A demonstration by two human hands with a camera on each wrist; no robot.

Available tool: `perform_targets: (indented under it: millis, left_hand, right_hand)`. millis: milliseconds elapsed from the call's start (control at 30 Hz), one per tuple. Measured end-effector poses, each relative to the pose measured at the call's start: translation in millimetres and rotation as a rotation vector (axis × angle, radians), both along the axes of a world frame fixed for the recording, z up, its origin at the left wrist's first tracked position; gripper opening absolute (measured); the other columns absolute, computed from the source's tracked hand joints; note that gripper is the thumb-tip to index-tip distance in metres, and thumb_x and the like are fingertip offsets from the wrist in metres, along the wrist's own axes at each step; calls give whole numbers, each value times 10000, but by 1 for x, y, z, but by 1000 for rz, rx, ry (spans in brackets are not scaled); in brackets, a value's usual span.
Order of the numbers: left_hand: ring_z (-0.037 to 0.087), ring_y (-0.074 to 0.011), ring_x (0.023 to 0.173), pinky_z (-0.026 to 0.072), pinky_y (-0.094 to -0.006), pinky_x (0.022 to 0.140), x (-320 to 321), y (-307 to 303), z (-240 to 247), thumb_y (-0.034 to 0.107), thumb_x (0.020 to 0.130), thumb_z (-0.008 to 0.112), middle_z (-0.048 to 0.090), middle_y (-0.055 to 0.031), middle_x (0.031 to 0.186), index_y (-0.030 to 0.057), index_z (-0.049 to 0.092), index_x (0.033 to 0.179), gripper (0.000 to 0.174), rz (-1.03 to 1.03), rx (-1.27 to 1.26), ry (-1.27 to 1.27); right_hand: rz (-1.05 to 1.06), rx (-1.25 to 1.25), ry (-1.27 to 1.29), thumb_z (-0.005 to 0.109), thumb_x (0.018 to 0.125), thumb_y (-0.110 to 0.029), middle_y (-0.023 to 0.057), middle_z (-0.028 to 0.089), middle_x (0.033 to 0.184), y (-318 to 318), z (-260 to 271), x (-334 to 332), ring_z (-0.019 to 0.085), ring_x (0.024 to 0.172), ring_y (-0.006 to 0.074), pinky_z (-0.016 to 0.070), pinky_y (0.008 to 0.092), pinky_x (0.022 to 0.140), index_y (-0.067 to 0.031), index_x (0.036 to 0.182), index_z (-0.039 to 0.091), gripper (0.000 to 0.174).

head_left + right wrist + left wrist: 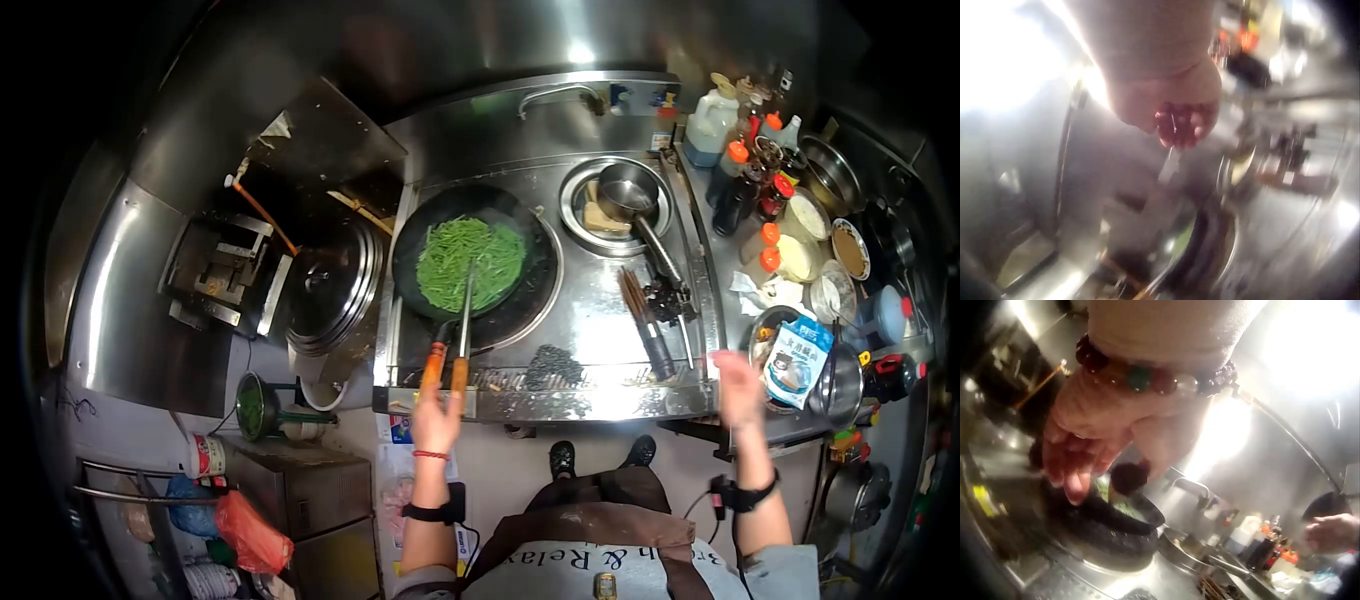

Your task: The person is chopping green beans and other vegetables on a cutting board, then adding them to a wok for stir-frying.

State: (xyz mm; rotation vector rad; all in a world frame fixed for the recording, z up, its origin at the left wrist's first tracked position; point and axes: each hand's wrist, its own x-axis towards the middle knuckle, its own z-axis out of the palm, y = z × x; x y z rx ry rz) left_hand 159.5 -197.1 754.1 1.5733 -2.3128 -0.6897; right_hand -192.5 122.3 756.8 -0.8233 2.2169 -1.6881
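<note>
A black wok (410,290) sits on the left burner with a heap of thin green stalks (465,255) in it. My left hand (436,425) holds the lower ends of two handles side by side: the wok's orange-toned handle (433,375) and the wooden handle of a long metal wok utensil (466,320). Its head is hidden among the stalks. In the left wrist view the dark round end of a handle (1129,479) shows by the thumb. My right hand (740,390), blurred, is raised beside the right counter near a blue and white bag (797,365). Nothing shows in its loosely bent fingers (1175,128).
A small metal pot (628,190) stands in a steel basin (585,170) on the right of the stove. Brushes (650,335) lie in front of it. Bottles (735,200) and seasoning bowls (797,258) crowd the right counter. A large lidded pot (335,290) stands left of the wok.
</note>
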Motion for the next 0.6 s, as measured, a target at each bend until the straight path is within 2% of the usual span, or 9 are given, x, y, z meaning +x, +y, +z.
perform_targets:
  millis: [67, 100, 167, 233, 333, 433, 500, 533, 600]
  left_hand:
    - [657, -159, 703, 541, -267, 627, 12, -6, -67, 196, 946, 599, 658, -103, 925, -50, 501, 1264, 413, -31, 350, 371]
    - [660, -142, 731, 550, -245, 652, -6, 13, -39, 150, 961, 573, 657, -93, 948, -48, 444, 1330, 438, 23, 584, 557]
    - [664, -139, 812, 544, -261, 750, -19, 33, -12, 119, 950, 596, 676, -108, 1008, -37, 465, 1333, 434, -228, 753, 596]
    - [662, -137, 884, 531, -261, 792, -15, 41, 32, 67, 954, 577, 684, -107, 1068, -31, 574, 1244, 306, -482, 845, 663]
    - [661, -124, 871, 524, -240, 777, 28, 19, 49, 87, 942, 606, 688, -93, 1024, -20, 611, 1181, 261, -295, 574, 851]
    - [645, -117, 878, 517, -235, 774, 84, -25, 6, 64, 933, 610, 680, -81, 977, -23, 598, 1145, 230, 52, 464, 865]
    - [642, -105, 872, 503, -221, 777, 107, -37, -21, 59, 915, 620, 679, -70, 958, -26, 598, 1122, 225, 33, 309, 762]
    - [643, -108, 866, 502, -222, 775, 109, -40, -27, 59, 913, 623, 679, -69, 955, -24, 599, 1121, 225, 50, 327, 782]
    - [643, -112, 841, 501, -223, 763, 105, -46, -31, 52, 909, 629, 678, -68, 943, -21, 602, 1114, 219, 87, 413, 819]
  right_hand:
    - [369, 203, -266, 593, 956, -293, 75, 662, 1113, -100, 5, 71, 582, 1075, 161, 447, 319, 943, -38, 1182, 633, 343]
    - [507, 69, -609, 607, 945, -366, 77, 649, 1158, -143, -4, 109, 585, 1085, 167, 463, 317, 923, -43, 1301, 545, 484]
    - [435, 46, -1133, 575, 946, -458, 96, 604, 1029, -214, 0, 156, 608, 963, 206, 508, 326, 817, 8, 1182, 545, 524]
    - [362, -133, -1711, 539, 978, -315, 93, 594, 893, -258, -23, 164, 581, 707, 180, 521, 345, 624, -36, 1081, 511, 298]
    - [546, -26, -1179, 507, 960, -153, 34, 553, 713, -262, -2, 152, 595, 634, 145, 516, 329, 551, -26, 977, 510, 128]
    - [484, 427, -341, 562, 886, -134, 138, 597, 672, -234, 48, 140, 643, 626, 237, 508, 369, 552, 31, 870, 515, 172]
    - [489, 492, 187, 600, 820, -91, 253, 663, 839, -214, 46, 126, 666, 788, 380, 522, 417, 705, 85, 1175, 503, 408]
    - [491, 515, 315, 572, 794, -49, 288, 639, 870, -203, 54, 120, 630, 856, 454, 502, 469, 757, 73, 1173, 500, 404]
    - [384, 586, 452, 593, 742, -16, 267, 625, 937, -194, 57, 112, 618, 895, 448, 499, 494, 737, 25, 1199, 478, 474]
